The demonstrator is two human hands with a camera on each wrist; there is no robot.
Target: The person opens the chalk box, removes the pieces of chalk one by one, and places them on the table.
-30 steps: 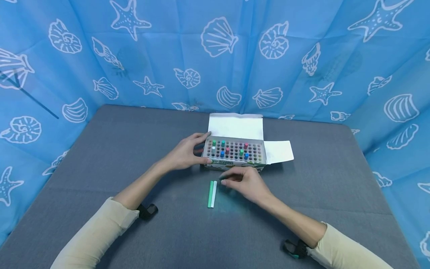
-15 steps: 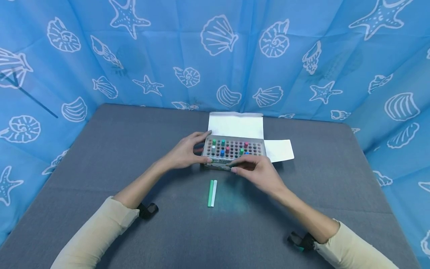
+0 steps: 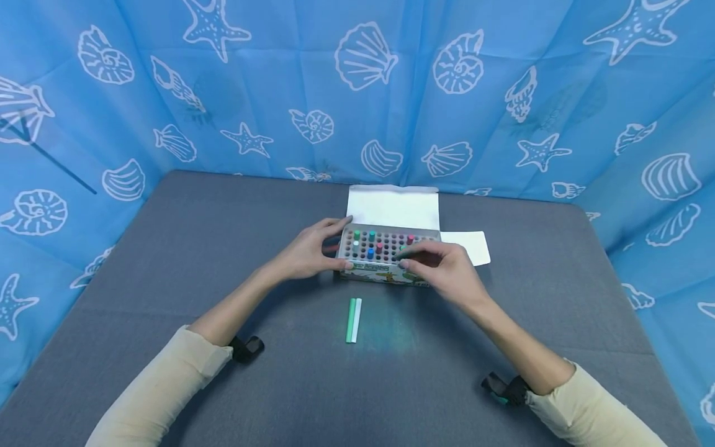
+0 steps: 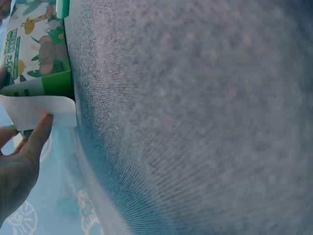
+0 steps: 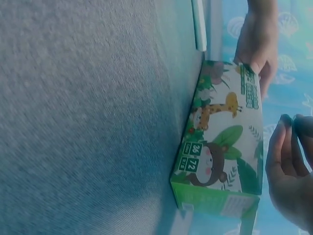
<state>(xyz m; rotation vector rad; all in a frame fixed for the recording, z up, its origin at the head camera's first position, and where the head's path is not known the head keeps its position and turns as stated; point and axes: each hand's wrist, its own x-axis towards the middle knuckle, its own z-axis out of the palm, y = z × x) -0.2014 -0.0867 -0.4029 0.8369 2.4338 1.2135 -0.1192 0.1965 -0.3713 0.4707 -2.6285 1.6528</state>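
A printed cardboard chalk box (image 3: 385, 273) stands open at mid-table, its holed tray bearing several coloured chalk ends. My left hand (image 3: 307, 251) grips its left end, thumb at the front and fingers behind; in the left wrist view that hand (image 4: 22, 171) touches a white end flap (image 4: 36, 110). Above the tray's right front is my right hand (image 3: 444, 270), thumb and forefinger tips close together beside a green chalk end (image 3: 403, 248). Nothing shows between those fingertips in the right wrist view. A green chalk stick (image 3: 350, 320) and a white chalk stick (image 3: 357, 320) lie side by side before the box.
The box's white lid (image 3: 393, 206) is raised at the back, and a white side flap (image 3: 472, 247) sticks out on the right. Grey cloth covers the table (image 3: 234, 211). Behind it hangs a blue curtain (image 3: 268, 81) with shell and starfish prints.
My right hand has moved from beside the two chalk sticks, up and rightward, to above the box's tray. My left hand keeps its hold on the box. Both sticks lie still.
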